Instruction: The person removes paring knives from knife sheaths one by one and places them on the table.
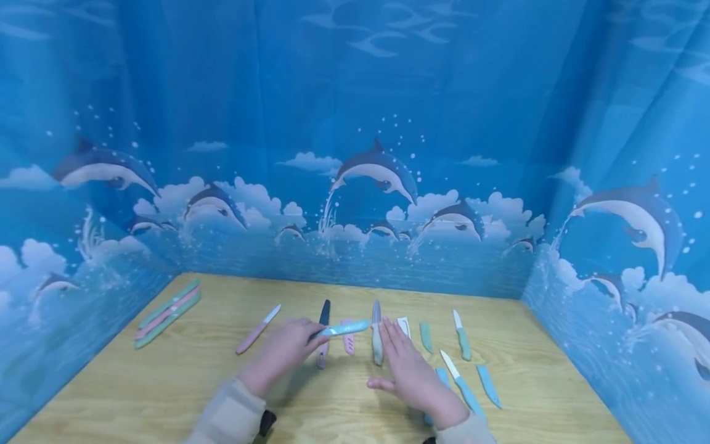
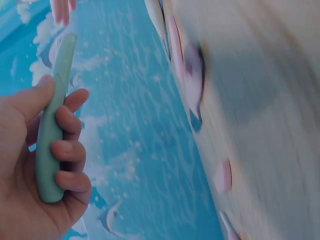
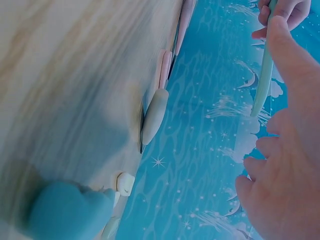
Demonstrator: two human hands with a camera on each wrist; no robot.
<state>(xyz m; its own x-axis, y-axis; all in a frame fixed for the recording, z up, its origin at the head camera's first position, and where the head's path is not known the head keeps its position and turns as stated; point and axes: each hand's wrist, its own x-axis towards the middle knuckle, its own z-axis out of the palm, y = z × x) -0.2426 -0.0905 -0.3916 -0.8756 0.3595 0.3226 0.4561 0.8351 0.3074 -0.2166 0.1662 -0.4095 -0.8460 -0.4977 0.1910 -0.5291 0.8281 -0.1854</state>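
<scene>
My left hand [image 1: 285,348] grips a blue-green knife in its sheath [image 1: 349,328], fingers wrapped round the handle in the left wrist view. The knife is held above the table, its far end pointing right. Close to that end is my right hand [image 1: 407,370], its fingers extended and holding nothing; whether they touch the knife I cannot tell. Beyond the hands lie a pale grey-handled knife [image 1: 378,346], a pink sheath [image 1: 349,343] and a dark-bladed knife with a pink handle [image 1: 323,357]. Part of a blue piece [image 1: 442,375] is hidden by my right hand.
On the wooden table's left lie several pink and green sheathed knives [image 1: 168,316] side by side, then a bare pink knife [image 1: 257,333]. To the right are a white sheath [image 1: 404,325], green sheath [image 1: 426,337], green knife [image 1: 463,342], blue knife [image 1: 470,394] and blue sheath [image 1: 489,386].
</scene>
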